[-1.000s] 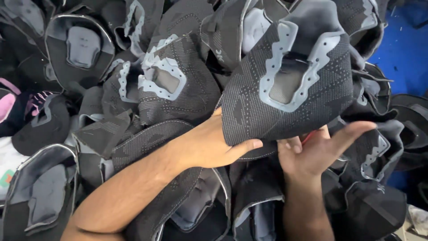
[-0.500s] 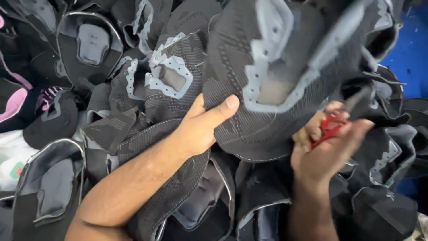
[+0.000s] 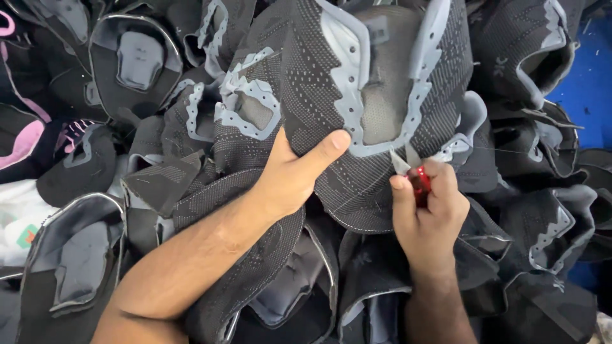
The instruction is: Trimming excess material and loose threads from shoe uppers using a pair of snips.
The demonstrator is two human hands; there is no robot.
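A black knitted shoe upper (image 3: 376,95) with grey trim is held up over a heap of similar pieces. My left hand (image 3: 296,175) grips its lower left edge, thumb on top of the fabric. My right hand (image 3: 430,213) is closed around a small red thread snipper (image 3: 419,185). The snipper's metal tips (image 3: 403,160) touch the grey trim at the upper's bottom edge. A thin loose thread runs across the fabric near the tips.
Several black and grey shoe uppers (image 3: 134,60) are piled all around and beneath my arms. A pink-trimmed piece (image 3: 19,143) and a white piece (image 3: 19,223) lie at the left edge. A blue surface (image 3: 586,83) shows at the right.
The held upper has come closer and turned face-on. My right hand went from open palm to closed on the red snipper and rose to the upper's bottom edge.
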